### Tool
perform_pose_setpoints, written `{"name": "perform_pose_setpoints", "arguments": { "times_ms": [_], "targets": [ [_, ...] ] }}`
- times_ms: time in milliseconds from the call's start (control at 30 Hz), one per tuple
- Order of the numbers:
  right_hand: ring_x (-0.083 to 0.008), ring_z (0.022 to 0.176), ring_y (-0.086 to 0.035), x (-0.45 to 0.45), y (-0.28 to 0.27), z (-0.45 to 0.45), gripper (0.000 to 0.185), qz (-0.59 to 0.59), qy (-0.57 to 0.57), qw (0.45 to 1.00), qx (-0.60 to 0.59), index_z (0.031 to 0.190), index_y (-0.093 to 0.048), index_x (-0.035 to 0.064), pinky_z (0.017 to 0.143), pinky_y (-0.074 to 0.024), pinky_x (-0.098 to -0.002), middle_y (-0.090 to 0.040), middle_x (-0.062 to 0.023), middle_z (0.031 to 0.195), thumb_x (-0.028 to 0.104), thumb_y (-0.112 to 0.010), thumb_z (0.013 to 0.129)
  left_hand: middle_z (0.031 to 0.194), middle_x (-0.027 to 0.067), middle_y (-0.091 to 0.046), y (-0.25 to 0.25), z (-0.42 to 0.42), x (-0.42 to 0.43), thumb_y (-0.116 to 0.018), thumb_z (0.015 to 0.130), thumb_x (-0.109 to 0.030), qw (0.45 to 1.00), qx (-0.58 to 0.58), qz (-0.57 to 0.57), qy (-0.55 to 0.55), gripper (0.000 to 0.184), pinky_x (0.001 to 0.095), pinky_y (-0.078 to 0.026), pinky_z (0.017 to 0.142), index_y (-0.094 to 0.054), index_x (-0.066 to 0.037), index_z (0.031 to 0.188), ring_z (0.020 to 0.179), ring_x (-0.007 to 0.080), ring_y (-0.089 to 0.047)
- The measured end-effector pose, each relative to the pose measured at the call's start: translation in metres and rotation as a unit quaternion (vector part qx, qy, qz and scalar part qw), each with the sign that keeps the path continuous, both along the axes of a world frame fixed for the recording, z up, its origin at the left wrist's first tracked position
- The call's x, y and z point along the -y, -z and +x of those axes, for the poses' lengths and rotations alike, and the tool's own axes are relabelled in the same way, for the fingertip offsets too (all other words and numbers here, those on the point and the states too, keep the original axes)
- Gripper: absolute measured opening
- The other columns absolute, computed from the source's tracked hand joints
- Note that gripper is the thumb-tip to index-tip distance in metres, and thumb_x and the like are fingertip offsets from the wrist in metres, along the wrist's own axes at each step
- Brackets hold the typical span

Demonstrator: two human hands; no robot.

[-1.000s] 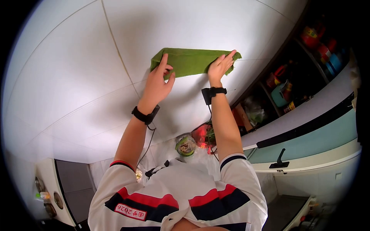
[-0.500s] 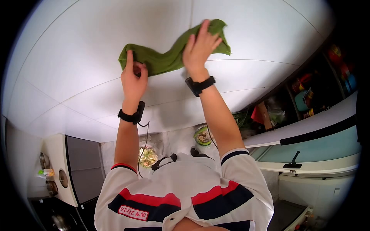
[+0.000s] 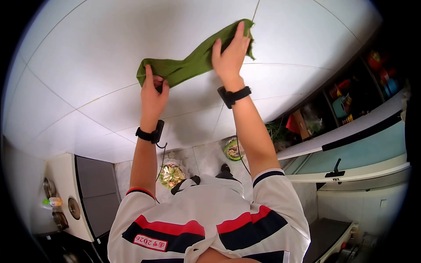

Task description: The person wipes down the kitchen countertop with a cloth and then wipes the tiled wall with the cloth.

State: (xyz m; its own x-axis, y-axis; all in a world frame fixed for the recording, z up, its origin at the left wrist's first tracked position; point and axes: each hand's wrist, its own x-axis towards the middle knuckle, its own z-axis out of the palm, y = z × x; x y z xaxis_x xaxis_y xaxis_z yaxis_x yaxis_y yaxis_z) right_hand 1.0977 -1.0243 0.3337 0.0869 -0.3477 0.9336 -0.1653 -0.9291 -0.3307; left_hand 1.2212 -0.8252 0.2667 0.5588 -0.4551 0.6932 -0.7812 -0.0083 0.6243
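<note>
A strip of green cloth lies stretched against the white tiled wall. My left hand is closed on the cloth's left end, index finger stretched along it and the other fingers curled in. At the right end, my right hand holds the cloth to the tiles, its index finger extended and its thumb apart. The cloth sags a little between the two hands, and its right edge is frayed. Black straps with small dark boxes are on both wrists.
On the floor stand a bag of food scraps and a green-rimmed container. A dark shelf with goods is at right, above a window with a black handle. Pans and a bottle sit at left.
Against the tile seams, the view and both hands have shifted left. The left end of the cloth sits slightly lower in view, and my right fingers have drawn closer together.
</note>
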Motion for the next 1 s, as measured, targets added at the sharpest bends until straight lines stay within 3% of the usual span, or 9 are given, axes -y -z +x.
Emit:
{"name": "perform_pose_setpoints", "arguments": {
  "times_ms": [167, 333, 500, 667, 700, 733, 833, 933, 1000],
  "targets": [
    [-0.0471, 0.118, -0.041, -0.004, 0.02, -0.011, 0.07, 0.067, -0.008, 0.997, -0.031, 0.143, -0.025, -0.0088, 0.111, -0.0226, -0.0566, -0.051, -0.0245, 0.104, 0.012, -0.058, 0.086, 0.089, 0.0093, -0.06, -0.003, -0.002, 0.006, -0.063, 0.084, -0.005, 1.0, -0.011, -0.01, 0.014, 0.072, 0.0317, -0.05, 0.073, -0.028, 0.006, 0.145, 0.08, 0.021, -0.058],
    [-0.0482, 0.12, -0.04, -0.016, 0.065, -0.013, 0.068, 0.104, 0.009, 0.993, -0.053, 0.144, -0.025, -0.0074, 0.11, -0.0233, -0.0566, -0.05, -0.0272, 0.111, 0.008, -0.057, 0.086, 0.088, 0.0085, -0.06, -0.003, -0.001, 0.004, -0.064, 0.084, -0.006, 0.999, -0.017, 0.0, 0.028, 0.072, 0.0322, -0.05, 0.075, -0.028, 0.006, 0.145, 0.08, 0.021, -0.058],
    [-0.0528, 0.131, -0.031, -0.017, 0.049, -0.01, 0.068, 0.079, 0.005, 0.995, -0.064, 0.144, -0.024, -0.0077, 0.111, -0.0221, -0.0575, -0.048, -0.0299, 0.125, 0.006, -0.055, 0.086, 0.088, 0.0083, -0.061, -0.001, 0.003, 0.004, -0.064, 0.084, -0.006, 0.999, -0.018, 0.017, 0.033, 0.074, 0.0322, -0.05, 0.076, -0.025, 0.006, 0.146, 0.08, 0.0211, -0.058],
    [-0.0497, 0.132, -0.031, -0.02, -0.002, 0.005, 0.071, -0.032, 0.004, 0.998, -0.057, 0.144, -0.026, -0.0067, 0.109, -0.0225, -0.0605, -0.052, -0.0262, 0.121, 0.012, -0.059, 0.084, 0.088, 0.0082, -0.062, 0.0, 0.004, 0.003, -0.063, 0.083, -0.005, 0.999, -0.016, 0.015, 0.041, 0.075, 0.0317, -0.05, 0.075, -0.024, 0.006, 0.147, 0.078, 0.0206, -0.059],
    [-0.0458, 0.131, -0.035, -0.018, -0.005, 0.013, 0.068, -0.057, 0.018, 0.997, -0.039, 0.144, -0.033, 0.0017, 0.107, -0.0256, -0.0602, -0.056, -0.0216, 0.116, 0.019, -0.062, 0.085, 0.088, 0.0084, -0.062, 0.001, 0.005, 0.004, -0.063, 0.083, -0.005, 0.999, -0.017, 0.008, 0.037, 0.075, 0.0317, -0.05, 0.075, -0.024, 0.006, 0.147, 0.078, 0.0203, -0.059],
    [-0.0479, 0.136, -0.027, -0.024, -0.017, 0.012, 0.065, 0.009, -0.019, 0.993, -0.112, 0.146, -0.03, 0.0, 0.112, -0.0165, -0.063, -0.041, -0.0293, 0.138, 0.021, -0.054, 0.089, 0.088, 0.0086, -0.062, 0.003, 0.005, 0.006, -0.063, 0.083, -0.004, 0.999, -0.017, 0.003, 0.033, 0.075, 0.0317, -0.05, 0.075, -0.024, 0.006, 0.147, 0.077, 0.02, -0.06],
    [-0.0481, 0.135, -0.028, -0.025, -0.019, 0.017, 0.068, -0.019, 0.006, 0.99, -0.138, 0.147, -0.027, -0.0013, 0.113, -0.016, -0.0605, -0.04, -0.0315, 0.139, 0.023, -0.056, 0.09, 0.089, 0.0094, -0.062, 0.009, 0.0, 0.013, -0.063, 0.083, -0.003, 0.998, -0.043, -0.009, 0.049, 0.075, 0.0318, -0.051, 0.076, -0.024, 0.007, 0.146, 0.078, 0.0193, -0.06],
    [-0.0418, 0.129, -0.039, -0.004, 0.009, 0.016, 0.063, -0.097, 0.026, 0.991, -0.093, 0.142, -0.042, 0.0124, 0.106, -0.0292, -0.0596, -0.06, -0.0161, 0.109, 0.027, -0.063, 0.084, 0.089, 0.0101, -0.062, 0.02, -0.01, 0.023, -0.063, 0.083, -0.002, 0.997, -0.051, 0.006, 0.063, 0.074, 0.0318, -0.051, 0.076, -0.025, 0.007, 0.146, 0.08, 0.019, -0.061],
    [-0.0393, 0.127, -0.042, 0.012, 0.026, 0.013, 0.06, -0.079, 0.058, 0.994, -0.056, 0.14, -0.048, 0.02, 0.105, -0.0314, -0.0596, -0.062, -0.0118, 0.1, 0.034, -0.064, 0.083, 0.089, 0.0105, -0.062, 0.029, -0.017, 0.034, -0.063, 0.083, -0.002, 0.997, -0.037, 0.01, 0.069, 0.073, 0.032, -0.051, 0.077, -0.026, 0.007, 0.145, 0.08, 0.0194, -0.061]
  ]
}}
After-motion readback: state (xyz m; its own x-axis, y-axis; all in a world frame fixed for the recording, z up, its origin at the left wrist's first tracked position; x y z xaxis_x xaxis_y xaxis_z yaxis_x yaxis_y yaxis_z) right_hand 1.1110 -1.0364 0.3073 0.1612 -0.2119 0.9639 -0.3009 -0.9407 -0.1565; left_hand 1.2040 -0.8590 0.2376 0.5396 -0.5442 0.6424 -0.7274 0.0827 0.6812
